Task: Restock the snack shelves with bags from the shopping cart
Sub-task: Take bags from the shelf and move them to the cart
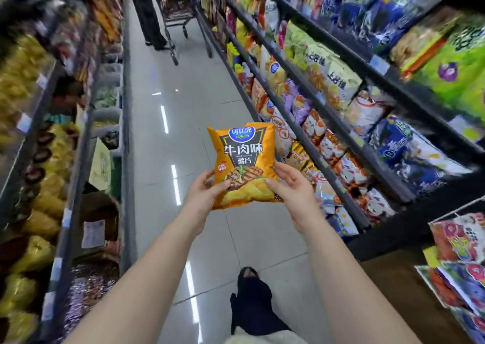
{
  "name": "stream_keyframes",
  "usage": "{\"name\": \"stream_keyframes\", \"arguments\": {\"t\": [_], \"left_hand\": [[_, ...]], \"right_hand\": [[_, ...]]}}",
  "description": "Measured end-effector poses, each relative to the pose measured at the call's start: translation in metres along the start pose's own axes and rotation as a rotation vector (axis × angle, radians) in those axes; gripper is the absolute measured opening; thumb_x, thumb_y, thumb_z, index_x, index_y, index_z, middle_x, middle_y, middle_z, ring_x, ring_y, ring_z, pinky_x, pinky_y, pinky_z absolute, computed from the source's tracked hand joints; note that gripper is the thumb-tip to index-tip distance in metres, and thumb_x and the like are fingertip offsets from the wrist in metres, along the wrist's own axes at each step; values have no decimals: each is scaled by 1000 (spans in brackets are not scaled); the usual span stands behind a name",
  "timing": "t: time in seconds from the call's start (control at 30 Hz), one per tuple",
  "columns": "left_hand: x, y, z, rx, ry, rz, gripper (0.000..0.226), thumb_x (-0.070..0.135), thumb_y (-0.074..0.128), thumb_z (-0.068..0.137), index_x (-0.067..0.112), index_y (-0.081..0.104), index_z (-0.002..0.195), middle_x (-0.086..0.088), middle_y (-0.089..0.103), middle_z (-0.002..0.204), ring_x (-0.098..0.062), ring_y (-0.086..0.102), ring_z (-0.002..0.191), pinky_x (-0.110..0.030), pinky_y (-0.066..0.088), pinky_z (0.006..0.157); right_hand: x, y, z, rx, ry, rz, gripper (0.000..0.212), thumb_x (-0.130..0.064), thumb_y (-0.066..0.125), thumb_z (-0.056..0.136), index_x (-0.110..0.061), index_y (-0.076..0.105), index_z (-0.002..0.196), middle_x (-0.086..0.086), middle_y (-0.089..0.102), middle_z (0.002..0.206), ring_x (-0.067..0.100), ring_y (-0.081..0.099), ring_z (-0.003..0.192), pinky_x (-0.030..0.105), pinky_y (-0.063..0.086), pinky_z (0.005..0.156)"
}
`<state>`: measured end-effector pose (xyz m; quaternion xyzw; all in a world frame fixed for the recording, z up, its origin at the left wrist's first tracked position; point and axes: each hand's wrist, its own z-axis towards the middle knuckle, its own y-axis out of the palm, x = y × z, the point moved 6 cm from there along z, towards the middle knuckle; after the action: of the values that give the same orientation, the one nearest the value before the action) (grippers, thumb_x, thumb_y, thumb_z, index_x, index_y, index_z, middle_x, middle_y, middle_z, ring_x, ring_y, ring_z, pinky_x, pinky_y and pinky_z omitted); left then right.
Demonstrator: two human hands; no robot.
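An orange chip bag (242,154) with a blue logo and a grilled-meat picture is held upright in front of me over the aisle floor. My left hand (203,194) grips its lower left edge, thumb on the front. My right hand (291,183) holds the lower right edge, thumb across the front corner. The snack shelves (338,123) run along the right, packed with bags. A shopping cart (177,15) stands far down the aisle.
A person in dark trousers (147,12) stands beside the cart at the far end. Shelves with yellow packs and bins (52,159) line the left side. Hanging snack packs (462,241) sit at the near right. My dark shoe (252,299) is on the tiled floor.
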<state>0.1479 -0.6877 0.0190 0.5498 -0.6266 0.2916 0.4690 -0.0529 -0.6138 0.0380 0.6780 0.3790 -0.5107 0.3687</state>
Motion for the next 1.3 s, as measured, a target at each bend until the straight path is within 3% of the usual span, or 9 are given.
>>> {"name": "stream_keyframes", "arguments": {"t": [0.13, 0.3, 0.43, 0.57, 0.83, 0.93, 1.03, 1.17, 1.3], "left_hand": [[49, 6, 83, 67, 22, 9, 62, 15, 80, 78, 18, 51, 133, -10, 70, 117, -23, 72, 91, -43, 56, 87], [117, 19, 177, 109, 76, -26, 55, 11, 74, 85, 16, 49, 134, -9, 70, 114, -22, 72, 93, -35, 56, 79], [164, 26, 248, 149, 140, -101, 44, 4, 69, 87, 17, 55, 127, -1, 74, 97, -17, 72, 84, -30, 54, 75], [209, 30, 329, 130, 191, -96, 42, 4, 68, 88, 20, 55, 125, 2, 74, 95, -12, 72, 80, -20, 54, 66], [331, 43, 514, -30, 210, -31, 42, 7, 66, 88, 18, 58, 127, -2, 72, 100, -19, 68, 86, -29, 51, 73], [390, 61, 581, -94, 242, 1, 38, 6, 64, 87, 21, 59, 122, -1, 70, 95, -18, 66, 82, -32, 51, 75], [444, 96, 642, -196, 307, 44, 37, 6, 63, 89, 21, 60, 122, -2, 70, 96, -15, 67, 78, -24, 52, 65], [501, 152, 707, -269, 380, 97, 33, 11, 64, 91, 24, 60, 121, -3, 69, 105, -7, 67, 80, -15, 48, 61], [561, 213, 748, -340, 483, 153, 30, 18, 60, 94, 26, 57, 123, 13, 60, 100, 0, 58, 83, -16, 47, 62]], "right_hand": [[-24, 17, 105, -123, 19, -8, 54, 8, 70, 80, -6, 54, 130, 8, 59, 132, -9, 63, 97, 18, 54, 73], [-74, 41, 220, -143, -20, -2, 49, 9, 69, 80, -10, 57, 124, 2, 63, 121, -9, 64, 94, 17, 53, 72], [-109, 63, 297, -131, -86, -2, 47, 12, 67, 80, -13, 57, 119, -6, 65, 112, -9, 63, 94, 15, 52, 77], [-129, 84, 379, -116, -114, 8, 46, 6, 71, 80, -21, 60, 115, 4, 63, 125, 14, 60, 117, 33, 52, 94], [-207, 124, 548, 74, -234, -3, 48, 6, 72, 80, -10, 58, 122, 6, 62, 127, 16, 59, 117, 26, 55, 88], [-254, 132, 602, 129, -293, -24, 48, 5, 71, 81, -10, 57, 123, -1, 64, 119, 3, 60, 106, 14, 53, 80], [-296, 127, 651, 215, -357, -46, 48, 2, 73, 81, -15, 58, 123, -12, 63, 113, -13, 58, 96, 5, 48, 73], [-343, 106, 710, 352, -415, -36, 46, 1, 72, 81, -16, 59, 122, -7, 65, 114, -9, 63, 93, 11, 51, 72], [-398, 80, 761, 419, -516, -60, 42, -1, 71, 83, -24, 60, 116, -5, 66, 112, 1, 65, 97, 17, 53, 75]]}}
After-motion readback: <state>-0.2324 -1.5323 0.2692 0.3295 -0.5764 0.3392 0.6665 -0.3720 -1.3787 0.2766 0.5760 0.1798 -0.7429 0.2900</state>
